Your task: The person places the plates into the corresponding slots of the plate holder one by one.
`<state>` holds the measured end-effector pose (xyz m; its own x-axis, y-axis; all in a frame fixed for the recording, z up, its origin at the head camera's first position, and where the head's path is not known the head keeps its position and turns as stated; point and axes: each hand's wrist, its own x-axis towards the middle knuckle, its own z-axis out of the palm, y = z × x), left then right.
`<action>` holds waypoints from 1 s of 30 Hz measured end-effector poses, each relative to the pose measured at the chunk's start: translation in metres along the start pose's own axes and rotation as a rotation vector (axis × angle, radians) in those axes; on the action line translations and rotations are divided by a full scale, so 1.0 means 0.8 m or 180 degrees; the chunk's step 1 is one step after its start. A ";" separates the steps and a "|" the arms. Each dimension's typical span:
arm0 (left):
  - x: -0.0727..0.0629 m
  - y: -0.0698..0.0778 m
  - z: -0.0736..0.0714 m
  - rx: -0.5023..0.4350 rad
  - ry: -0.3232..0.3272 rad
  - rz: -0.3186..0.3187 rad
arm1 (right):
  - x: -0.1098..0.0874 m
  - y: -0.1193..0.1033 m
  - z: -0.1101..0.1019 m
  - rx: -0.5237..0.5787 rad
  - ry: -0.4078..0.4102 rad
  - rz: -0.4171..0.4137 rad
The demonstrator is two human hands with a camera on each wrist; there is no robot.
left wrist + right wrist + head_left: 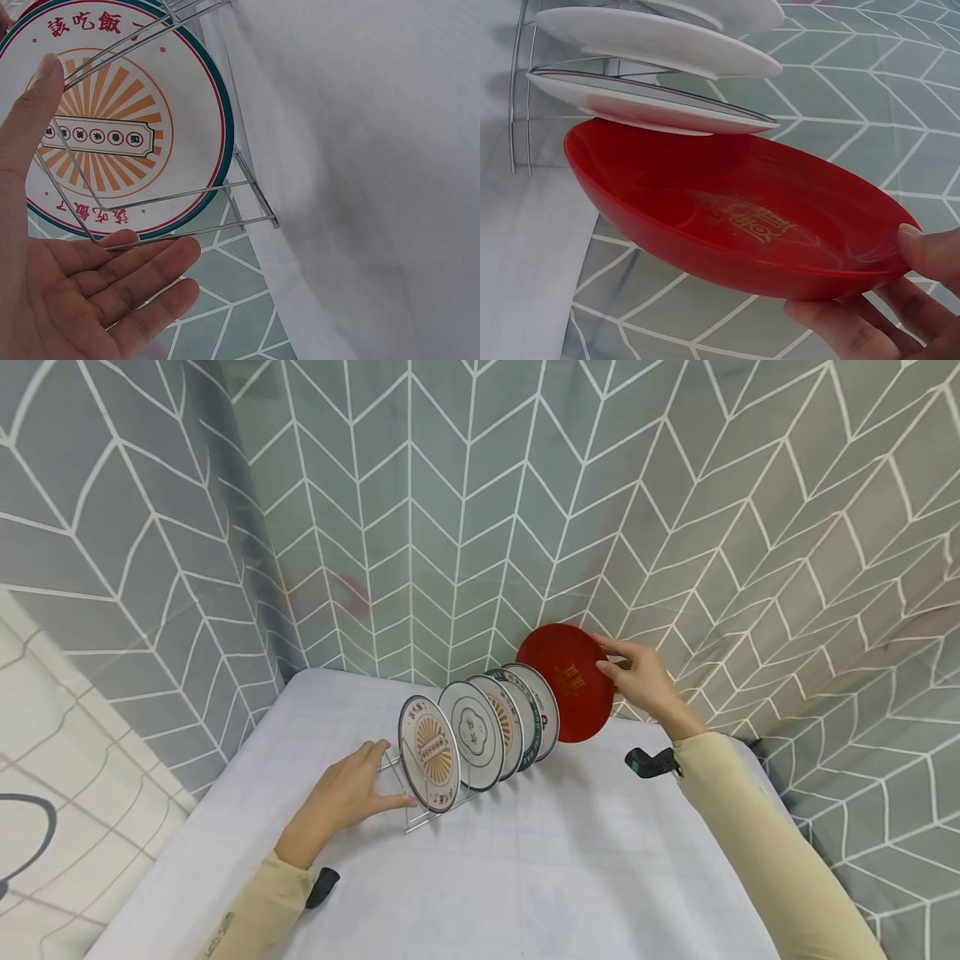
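Observation:
A red plate (567, 683) with gold lettering is tilted upright just right of the row of plates. Its rim is pinched by my right hand (637, 677), thumb on the inner face and fingers beneath, as the right wrist view shows. Several white patterned plates stand on edge in a wire dish rack (412, 821). At the rack's near-left end, my left hand (348, 793) holds the end wires between spread thumb and fingers. The closest plate (127, 180) there has an orange sunburst and red characters. In the right wrist view, the red plate overlaps the last white plate (652, 101).
The rack stands on a table with a white cloth (487, 893). A grey curtain (450, 510) with white chevron lines hangs close behind and on both sides. Dark wrist devices (651, 763) are worn below both hands.

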<state>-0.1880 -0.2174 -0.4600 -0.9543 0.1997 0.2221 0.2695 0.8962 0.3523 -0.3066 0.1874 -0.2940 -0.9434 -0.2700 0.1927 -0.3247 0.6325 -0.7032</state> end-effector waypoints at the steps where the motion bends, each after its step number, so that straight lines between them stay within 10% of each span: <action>1: 0.000 0.000 0.000 -0.0001 0.0007 0.0004 | 0.001 0.000 0.000 -0.0022 0.0001 0.0006; 30: 0.002 0.004 -0.003 -0.0029 -0.0072 -0.0092 | 0.044 -0.041 0.031 -0.0809 -0.0329 -0.0012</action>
<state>-0.1885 -0.2156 -0.4562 -0.9644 0.1827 0.1913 0.2429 0.8981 0.3665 -0.3274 0.1392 -0.2807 -0.9344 -0.3371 0.1150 -0.3471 0.7897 -0.5059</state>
